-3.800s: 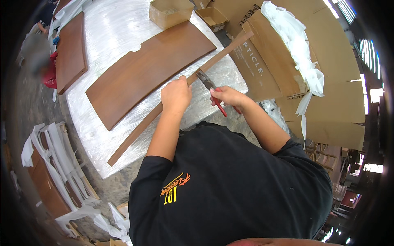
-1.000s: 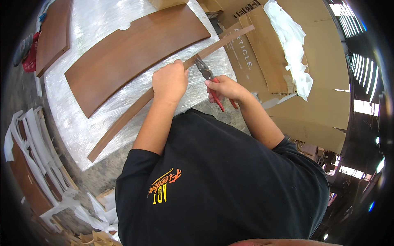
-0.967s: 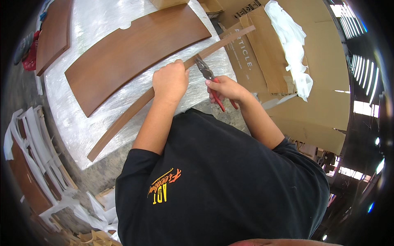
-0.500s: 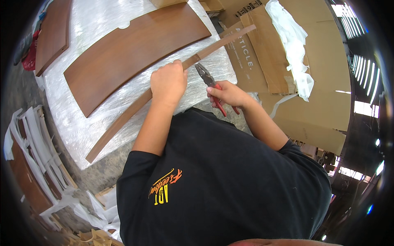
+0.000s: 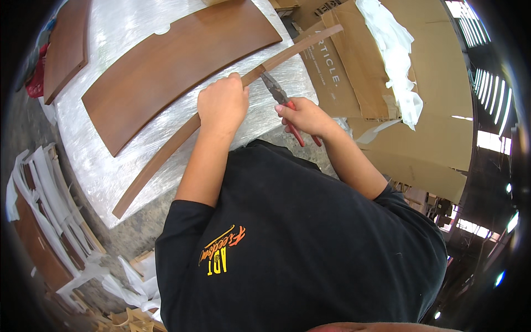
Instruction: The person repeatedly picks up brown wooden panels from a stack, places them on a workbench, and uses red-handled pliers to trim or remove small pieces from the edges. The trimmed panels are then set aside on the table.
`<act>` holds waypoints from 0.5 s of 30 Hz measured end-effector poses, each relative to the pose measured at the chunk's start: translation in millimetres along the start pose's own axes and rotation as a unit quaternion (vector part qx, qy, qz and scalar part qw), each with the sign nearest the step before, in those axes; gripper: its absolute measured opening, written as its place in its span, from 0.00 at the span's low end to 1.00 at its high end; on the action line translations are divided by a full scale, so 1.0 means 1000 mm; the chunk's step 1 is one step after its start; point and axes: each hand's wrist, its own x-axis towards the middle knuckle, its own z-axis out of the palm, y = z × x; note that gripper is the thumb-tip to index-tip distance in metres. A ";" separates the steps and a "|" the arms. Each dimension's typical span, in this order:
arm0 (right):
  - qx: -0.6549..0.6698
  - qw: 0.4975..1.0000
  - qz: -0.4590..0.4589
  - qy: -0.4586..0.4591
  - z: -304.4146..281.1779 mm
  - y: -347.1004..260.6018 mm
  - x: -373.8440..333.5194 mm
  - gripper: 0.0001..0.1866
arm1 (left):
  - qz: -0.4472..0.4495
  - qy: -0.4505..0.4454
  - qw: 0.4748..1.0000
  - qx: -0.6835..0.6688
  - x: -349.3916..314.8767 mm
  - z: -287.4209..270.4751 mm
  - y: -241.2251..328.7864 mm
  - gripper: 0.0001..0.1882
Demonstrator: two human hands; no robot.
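- We have one head-worn fisheye view, looking steeply down over our black shirt (image 5: 310,243)
- It sits close above our hands at the plastic-wrapped worktop (image 5: 110,166), edges bending toward the dark rim

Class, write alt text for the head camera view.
A person's left hand presses a long curved wooden strip on a plastic-wrapped table, while the right hand holds red-handled pliers at it. A curved brown panel lies beyond.
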 end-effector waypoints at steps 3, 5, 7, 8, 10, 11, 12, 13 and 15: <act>-0.008 1.000 0.000 0.005 0.000 -0.010 -0.002 0.23 | -0.003 -0.011 1.000 -0.005 -0.003 0.000 -0.003 0.14; 0.033 0.998 0.058 -0.013 -0.001 -0.019 0.000 0.23 | -0.002 -0.011 1.000 -0.010 -0.005 0.001 -0.005 0.14; 0.131 0.976 0.164 -0.054 -0.005 -0.028 0.002 0.23 | -0.005 -0.013 1.000 -0.010 -0.007 0.002 -0.006 0.13; 0.144 0.972 0.175 -0.056 -0.007 -0.033 0.002 0.23 | -0.006 -0.014 1.000 -0.007 -0.008 0.002 -0.006 0.13; 0.170 0.964 0.198 -0.059 -0.015 -0.041 0.002 0.23 | -0.004 -0.008 1.000 -0.003 -0.010 0.005 -0.006 0.13; 0.148 0.967 0.195 -0.067 -0.019 -0.045 0.001 0.23 | -0.002 -0.001 1.000 0.003 -0.010 0.006 -0.005 0.13; 0.127 0.970 0.192 -0.075 -0.026 -0.048 0.001 0.23 | -0.002 -0.004 1.000 -0.002 -0.011 0.008 -0.005 0.13; 0.105 0.973 0.189 -0.083 -0.032 -0.052 0.000 0.23 | 0.000 -0.002 1.000 -0.005 -0.012 0.010 -0.005 0.12; 0.033 0.975 0.189 -0.108 -0.045 -0.059 0.000 0.24 | 0.003 -0.004 1.000 -0.009 -0.013 0.014 -0.005 0.12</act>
